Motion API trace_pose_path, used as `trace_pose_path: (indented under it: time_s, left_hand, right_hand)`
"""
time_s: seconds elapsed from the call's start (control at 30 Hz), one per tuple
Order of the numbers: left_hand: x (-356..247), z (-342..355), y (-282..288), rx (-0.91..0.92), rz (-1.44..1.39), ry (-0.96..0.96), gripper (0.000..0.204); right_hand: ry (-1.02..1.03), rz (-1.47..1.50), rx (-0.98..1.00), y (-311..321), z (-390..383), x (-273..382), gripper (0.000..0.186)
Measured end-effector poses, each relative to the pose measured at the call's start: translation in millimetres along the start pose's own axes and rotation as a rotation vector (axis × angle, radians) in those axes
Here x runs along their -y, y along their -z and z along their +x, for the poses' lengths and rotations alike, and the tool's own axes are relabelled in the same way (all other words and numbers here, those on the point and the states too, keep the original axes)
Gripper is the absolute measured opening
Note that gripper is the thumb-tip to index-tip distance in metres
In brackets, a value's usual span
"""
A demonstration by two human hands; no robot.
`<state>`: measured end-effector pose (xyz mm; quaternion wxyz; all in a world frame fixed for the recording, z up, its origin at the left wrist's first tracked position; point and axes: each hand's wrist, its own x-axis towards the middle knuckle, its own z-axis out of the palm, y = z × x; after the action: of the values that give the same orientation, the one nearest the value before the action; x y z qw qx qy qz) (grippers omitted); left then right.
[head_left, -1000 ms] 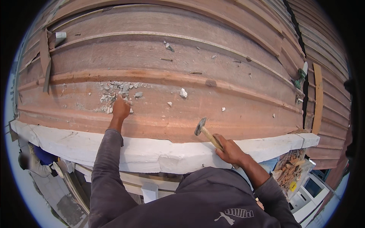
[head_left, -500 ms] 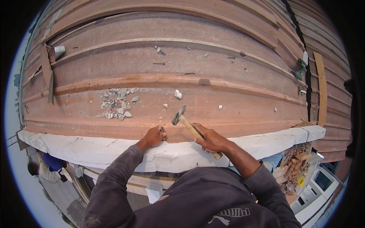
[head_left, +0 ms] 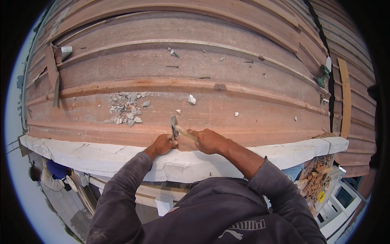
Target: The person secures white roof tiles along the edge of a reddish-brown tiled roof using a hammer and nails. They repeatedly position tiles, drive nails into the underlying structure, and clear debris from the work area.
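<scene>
My right hand (head_left: 209,141) is closed around the wooden handle of a hammer (head_left: 185,132). The metal head is beside the fingertips of my left hand (head_left: 161,145), at the lower edge of the reddish ribbed roof sheet (head_left: 252,97). My left fingers are pinched together there; what they hold, if anything, is too small to make out. Beneath both wrists runs a white, cracked ledge (head_left: 211,164), which borders the sheet.
Grey rubble (head_left: 131,109) lies left of centre on the sheet, with a white chunk (head_left: 191,99) and loose nails (head_left: 172,66) farther up. A wooden plank (head_left: 345,97) rests at right. Below the ledge, another person (head_left: 53,175) is at lower left, and broken bricks (head_left: 317,177) are at right.
My right hand has swung the hammer left, bringing its head from apart to beside my left fingers. My left hand stays nearly in place.
</scene>
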<state>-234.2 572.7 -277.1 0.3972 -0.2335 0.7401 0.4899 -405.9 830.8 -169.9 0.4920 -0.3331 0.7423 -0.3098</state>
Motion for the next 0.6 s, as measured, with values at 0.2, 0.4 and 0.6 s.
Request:
trace_pose_path:
  time_s: [0.2,0.4,0.6]
  left_hand:
    - [0,-3,4,0.039,0.103,-0.019,0.015]
    - [-8,-6,5,0.029,0.169,-0.041,0.016]
    - [-15,-14,11,0.050,0.304,-0.058,0.019]
  right_hand:
    - [0.025,0.051,-0.060,-3,6,0,0.070]
    - [0.049,-0.051,0.005,2,4,3,0.069]
    - [0.071,-0.123,0.075,-1,6,0,0.071]
